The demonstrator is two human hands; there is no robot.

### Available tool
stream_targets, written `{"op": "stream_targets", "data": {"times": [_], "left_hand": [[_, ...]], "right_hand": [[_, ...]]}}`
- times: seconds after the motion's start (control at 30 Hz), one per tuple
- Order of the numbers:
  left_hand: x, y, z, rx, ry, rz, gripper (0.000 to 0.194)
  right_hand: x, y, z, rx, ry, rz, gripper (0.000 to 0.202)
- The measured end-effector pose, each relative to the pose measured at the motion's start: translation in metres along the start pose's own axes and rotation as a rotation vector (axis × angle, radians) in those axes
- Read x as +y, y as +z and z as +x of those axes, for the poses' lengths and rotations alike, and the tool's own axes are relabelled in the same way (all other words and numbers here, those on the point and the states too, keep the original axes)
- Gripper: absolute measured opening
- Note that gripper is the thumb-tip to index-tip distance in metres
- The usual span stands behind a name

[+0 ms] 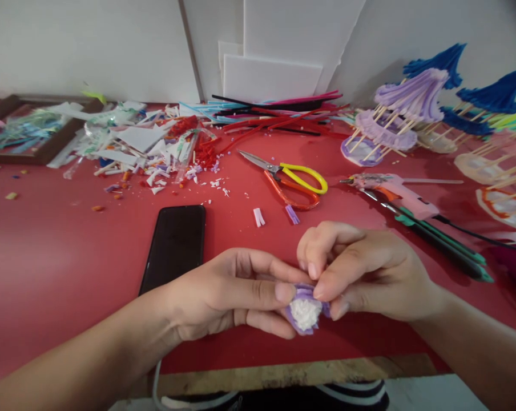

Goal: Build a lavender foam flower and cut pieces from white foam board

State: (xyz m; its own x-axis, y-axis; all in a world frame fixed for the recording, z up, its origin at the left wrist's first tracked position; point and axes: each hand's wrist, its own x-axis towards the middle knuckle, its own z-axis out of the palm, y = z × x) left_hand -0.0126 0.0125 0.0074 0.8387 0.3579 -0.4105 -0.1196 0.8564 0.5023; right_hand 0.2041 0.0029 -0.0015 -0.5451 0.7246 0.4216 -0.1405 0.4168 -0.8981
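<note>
Far left, a brown tray [61, 134] runs out of frame. The black phone [174, 240] loses its near end behind your left hand [232, 291], gripping the purple-and-white piece [306, 315], low centre. Your right hand [365, 271] pinches its purple edge, masking part. Far right, a blue-roofed model [495, 94] gets cut off.

Right of centre in the lower half of the frame, we see a small rounded piece [306, 314] with a rough, crumpled white face turned toward us and a purple border. The purple shows as layered ridges along the top and a thinner, uneven edge at lower left and bottom; another purple bit shows at the right. Pinched between the left grip [230, 285] and right grip [371, 274], its outline is partly hidden from us.
</note>
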Motion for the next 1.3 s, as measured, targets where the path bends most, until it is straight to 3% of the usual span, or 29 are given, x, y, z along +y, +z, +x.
{"op": "stream_targets", "data": {"times": [0.63,0.93,1.13,1.3], "left_hand": [[-0.0016,0.0005,0.0018,0.068,-0.003,-0.035,0.021],[-0.0034,-0.0005,0.0016,0.026,0.021,-0.052,0.021],[-0.0035,-0.0021,0.0019,0.009,0.044,-0.053,0.020],[-0.0039,-0.0015,0.0029,0.039,0.042,-0.059,0.021]], "right_hand": [[-0.0051,0.0007,-0.0008,-0.045,-0.127,-0.257,0.015],[0.0008,0.0032,-0.0014,0.020,-0.207,-0.177,0.017],[0.0008,0.0008,-0.0009,0.009,-0.172,-0.127,0.022],[-0.0033,-0.0021,-0.0019,-0.023,-0.131,-0.231,0.019]]}}
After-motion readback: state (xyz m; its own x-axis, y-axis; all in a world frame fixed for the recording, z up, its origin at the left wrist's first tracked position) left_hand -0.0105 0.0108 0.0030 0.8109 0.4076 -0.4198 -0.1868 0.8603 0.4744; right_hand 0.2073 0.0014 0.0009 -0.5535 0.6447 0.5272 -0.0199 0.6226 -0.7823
